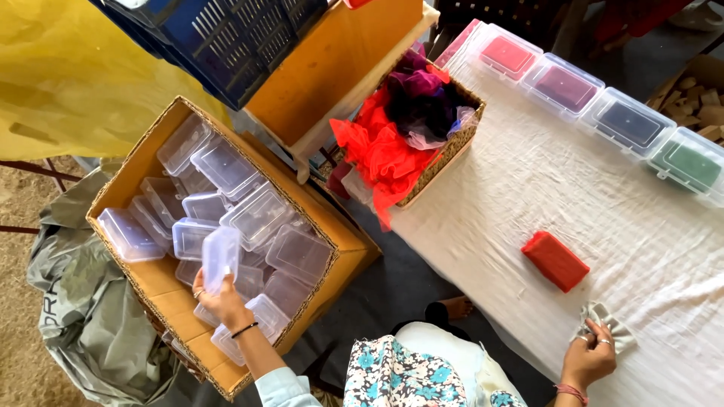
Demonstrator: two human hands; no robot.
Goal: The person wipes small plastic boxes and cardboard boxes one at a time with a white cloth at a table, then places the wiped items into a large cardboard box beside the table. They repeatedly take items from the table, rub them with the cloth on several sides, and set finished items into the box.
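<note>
A clear plastic box (221,258) — small, rectangular, with a lid — stands upright in my left hand (223,301), pinched at its lower edge between thumb and fingers, which are closed around it. It hangs just above an open cardboard carton (154,279) that sits below and around my left fingers. The carton is full of more clear boxes (260,215) like it, heaped loosely at all angles, some touching my knuckles' side of the pile. A thin dark band circles my left wrist.

My right hand (588,354) rests far off to the other side, on a white cloth-covered table (543,181). Its fingers are curled shut on a small bunched piece of pale fabric (609,325), which lies on the cloth under my fingertips. A ring shows on one finger and a pink band on the wrist.

Just beyond my right fingers, a little toward the middle of the table, lies a folded red fabric pad (556,261), apart from my hand. Farther out along the table's far edge runs a row of filled clear boxes (566,87), each showing one colour — pink, purple, dark blue, green — set side by side.

Between my two hands, well beyond both, a woven basket (452,151) sits at the table's corner, spilling red, purple and dark net fabric (385,147) over its rim. Beyond the carton are an orange board (332,60) and a dark blue slatted crate (226,38).
</note>
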